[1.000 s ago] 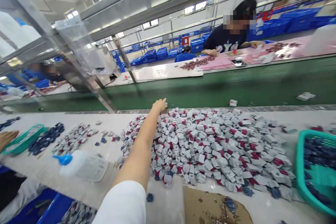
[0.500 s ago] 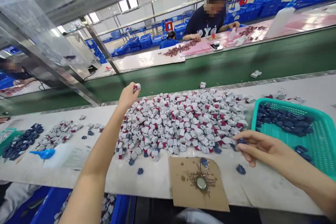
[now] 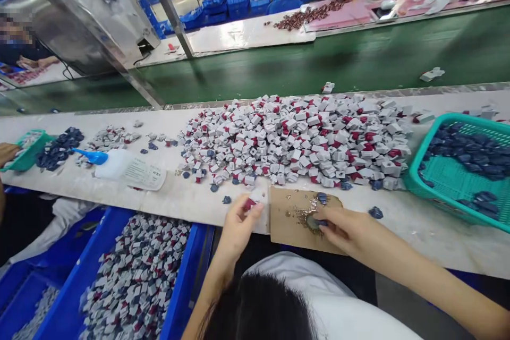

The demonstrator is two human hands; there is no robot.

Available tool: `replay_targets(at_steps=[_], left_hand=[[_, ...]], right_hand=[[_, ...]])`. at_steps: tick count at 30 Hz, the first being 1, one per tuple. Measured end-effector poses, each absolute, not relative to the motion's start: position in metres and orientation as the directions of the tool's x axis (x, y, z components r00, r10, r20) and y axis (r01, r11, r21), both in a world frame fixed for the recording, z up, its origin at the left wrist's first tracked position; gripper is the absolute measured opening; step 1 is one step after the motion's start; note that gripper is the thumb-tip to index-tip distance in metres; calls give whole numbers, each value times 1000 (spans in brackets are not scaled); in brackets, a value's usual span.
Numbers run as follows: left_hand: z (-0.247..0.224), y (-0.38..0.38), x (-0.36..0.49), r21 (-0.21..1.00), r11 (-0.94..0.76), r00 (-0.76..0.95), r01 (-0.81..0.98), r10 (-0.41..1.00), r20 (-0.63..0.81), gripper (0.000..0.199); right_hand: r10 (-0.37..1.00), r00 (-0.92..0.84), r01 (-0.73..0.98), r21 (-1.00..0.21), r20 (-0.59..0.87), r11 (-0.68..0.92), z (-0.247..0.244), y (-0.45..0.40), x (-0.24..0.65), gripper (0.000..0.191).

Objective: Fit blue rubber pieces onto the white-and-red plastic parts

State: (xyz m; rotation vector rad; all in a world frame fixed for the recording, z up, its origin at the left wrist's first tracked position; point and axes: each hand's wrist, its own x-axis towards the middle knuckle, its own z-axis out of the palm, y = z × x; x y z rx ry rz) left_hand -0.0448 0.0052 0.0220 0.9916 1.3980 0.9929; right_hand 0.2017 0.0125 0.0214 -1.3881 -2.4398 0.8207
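Note:
My left hand (image 3: 241, 220) pinches a white and dark red piece (image 3: 250, 204) just left of the brown cardboard (image 3: 285, 218). Over the cardboard, my right hand (image 3: 338, 226) holds a small dark blue piece (image 3: 320, 222) at the round glue spot, which the fingers partly cover. Another dark blue piece (image 3: 322, 198) lies near the cardboard's top edge. Behind both hands spreads a large pile of white and red pieces (image 3: 295, 141). One loose blue piece (image 3: 375, 212) rests right of the cardboard.
A green basket (image 3: 420, 170) with blue pieces stands at the right. A white bottle with a blue tip (image 3: 131, 169) lies at the left. Below it is a blue bin (image 3: 183, 271) full of pieces. Other people's hands show at the far left and across the green belt (image 3: 255, 71).
My left hand has come back from the pile's far left edge to beside the cardboard. My right hand has moved left onto the cardboard with the blue piece. The view has tilted down.

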Motion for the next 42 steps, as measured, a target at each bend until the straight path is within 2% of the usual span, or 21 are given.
replay_targets(at_steps=[4, 9, 15, 21, 23, 25, 27, 29, 33, 42], left_hand=[[6, -9, -31, 891, 435, 60, -128, 900, -431, 47], [5, -11, -24, 843, 483, 96, -236, 875, -474, 47], [13, -9, -20, 770, 539, 101, -342, 835, -540, 49], [13, -6, -22, 811, 447, 57, -376, 885, -462, 34], [13, -6, -21, 816, 442, 46, -373, 887, -459, 35], [14, -7, -19, 819, 431, 35, -379, 891, -452, 36], [16, -8, -17, 831, 402, 27, -385, 905, -425, 35], [17, -8, -14, 843, 368, 34, -393, 921, -387, 34], [19, -9, -12, 862, 328, 51, -387, 941, -336, 31], [26, -13, -12, 936, 274, 102, -219, 961, -258, 29]], right_hand=[[784, -607, 777, -304, -130, 552, 7, 11, 193, 11], [775, -614, 787, -192, -149, 586, 7, 14, 189, 16], [757, -629, 777, -169, -178, 606, 15, 17, 180, 13], [765, -608, 794, -181, -214, 580, 14, 23, 180, 13], [761, -614, 786, -243, -208, 568, 19, 26, 182, 9], [778, -604, 751, -452, -175, 482, 30, 26, 182, 6], [824, -550, 627, -721, -139, 297, 43, 25, 179, 15], [861, -490, 468, -875, -139, 126, 54, 21, 173, 24], [852, -495, 363, -931, -170, 25, 63, 15, 165, 25], [768, -609, 406, -909, -196, 90, 67, 20, 165, 21]])
